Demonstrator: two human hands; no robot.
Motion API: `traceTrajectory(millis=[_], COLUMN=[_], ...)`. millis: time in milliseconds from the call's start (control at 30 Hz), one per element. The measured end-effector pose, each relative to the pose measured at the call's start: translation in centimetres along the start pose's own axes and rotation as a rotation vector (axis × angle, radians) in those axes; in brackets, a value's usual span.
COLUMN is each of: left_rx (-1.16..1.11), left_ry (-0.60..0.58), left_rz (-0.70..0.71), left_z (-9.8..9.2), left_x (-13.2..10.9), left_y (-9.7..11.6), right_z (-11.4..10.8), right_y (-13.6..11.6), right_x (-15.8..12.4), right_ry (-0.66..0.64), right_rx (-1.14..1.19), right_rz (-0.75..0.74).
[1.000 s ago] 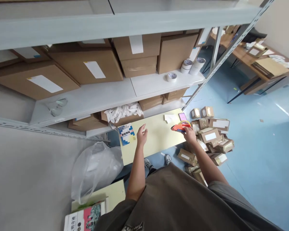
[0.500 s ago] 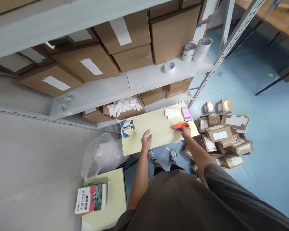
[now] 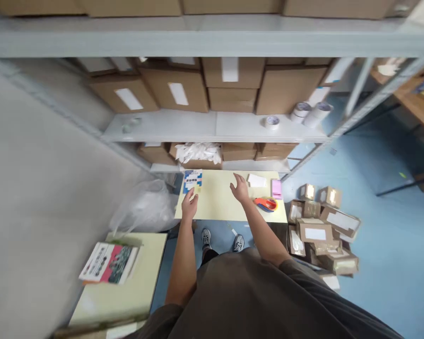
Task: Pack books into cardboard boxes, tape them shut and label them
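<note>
A blue, white and yellow book (image 3: pixel 192 179) lies flat at the left end of the pale yellow table (image 3: pixel 219 207). My left hand (image 3: pixel 190 206) is at its near edge, thumb and fingers apart; whether it touches the cover I cannot tell. My right hand (image 3: pixel 240 189) hovers over the table's middle, open with fingers spread and nothing in it. To its right rests an orange tape dispenser (image 3: pixel 265 204) with a yellow ring. White paper slips (image 3: pixel 256 181) and a pink pad-like item (image 3: pixel 276 189) lie behind the dispenser.
Shelving with cartons (image 3: pixel 173 89) and tape rolls (image 3: pixel 272 123) rises behind the table. Small taped boxes (image 3: pixel 316 231) are piled on the floor at right. A clear plastic bag (image 3: pixel 143 207) and a side table with stacked books (image 3: pixel 108 263) are at left.
My right hand has let go of the tape dispenser and moved left over the table. My left hand has moved left to the book. The view has turned.
</note>
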State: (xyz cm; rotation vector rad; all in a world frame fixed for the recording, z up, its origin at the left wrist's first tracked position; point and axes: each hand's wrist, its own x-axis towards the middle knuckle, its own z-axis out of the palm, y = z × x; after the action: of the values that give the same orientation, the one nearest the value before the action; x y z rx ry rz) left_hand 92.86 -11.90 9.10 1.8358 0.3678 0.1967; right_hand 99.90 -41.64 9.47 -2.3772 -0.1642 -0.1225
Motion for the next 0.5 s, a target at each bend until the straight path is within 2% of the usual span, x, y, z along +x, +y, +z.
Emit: traceTrajectory(millis=[100,200,367,500], left_rx=[-0.024,-0.041,-0.081,-0.083], left_ry=[0.115,0.25,0.452,0.559], left_rz=[-0.052,-0.103,-0.168,-0.194], left_z=[-4.6,-10.1,-19.8,-26.4], left_x=[-0.8,-1.3,-2.7,-3.9], left_y=[-0.5,-2.2,-7.6,-12.5], right_z=[2.5,6.4,15.4,23.6], right_y=[-4.4,-8.9,-17.7,-24.9], right_x=[2.1,3.4,2.9,1.6], right_ry=[-0.078,-0.151,-0.329,-0.495], right_rx=[0.022,0.06,0.065,0.055], right_rz=[-0.138,-0.267,-0.423,-0.536])
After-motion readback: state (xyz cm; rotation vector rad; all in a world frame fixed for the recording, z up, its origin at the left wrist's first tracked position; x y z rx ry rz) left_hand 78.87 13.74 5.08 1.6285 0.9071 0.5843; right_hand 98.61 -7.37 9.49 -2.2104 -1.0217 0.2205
